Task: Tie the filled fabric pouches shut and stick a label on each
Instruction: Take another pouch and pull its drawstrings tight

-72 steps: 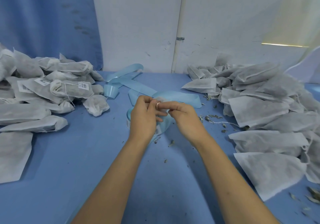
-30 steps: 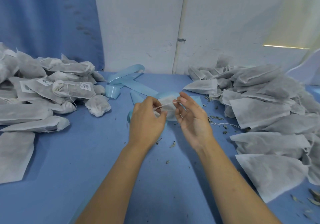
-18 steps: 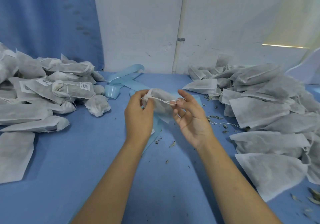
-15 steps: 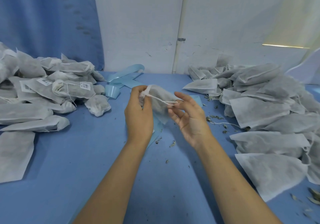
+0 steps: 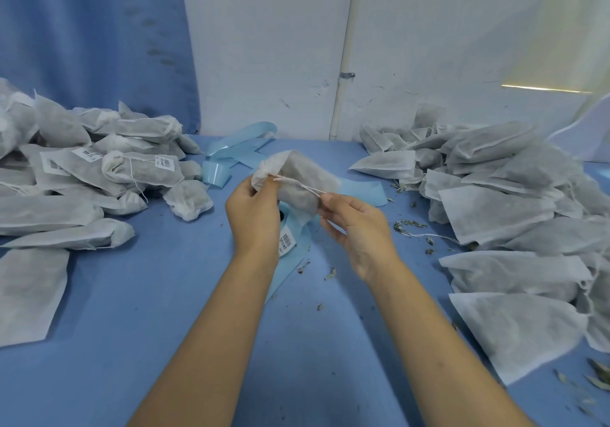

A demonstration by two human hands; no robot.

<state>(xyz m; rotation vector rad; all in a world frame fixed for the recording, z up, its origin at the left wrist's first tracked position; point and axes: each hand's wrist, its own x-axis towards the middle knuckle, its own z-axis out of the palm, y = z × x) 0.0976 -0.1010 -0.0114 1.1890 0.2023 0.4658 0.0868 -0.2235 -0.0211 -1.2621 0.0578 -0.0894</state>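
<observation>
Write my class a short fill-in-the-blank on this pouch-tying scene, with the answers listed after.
1. The left hand holds up one filled ____.
2. The right hand pinches a thin white ____.
3. The pile of labelled pouches lies on the person's ____ side.
4. The table top is ____ in colour.
Answers: pouch; string; left; blue.

Left grip point(image 5: 254, 220): a bare hand, uncovered from fingertips to wrist.
Right grip point(image 5: 358, 228): a bare hand as well — palm creases faintly visible.
Left forearm point(image 5: 211, 327): bare and slender, uncovered all the way to the lower edge.
Right forearm point(image 5: 439, 337): bare likewise, uncovered down to the lower edge.
Sleeves: cannot tell — past the frame.
</observation>
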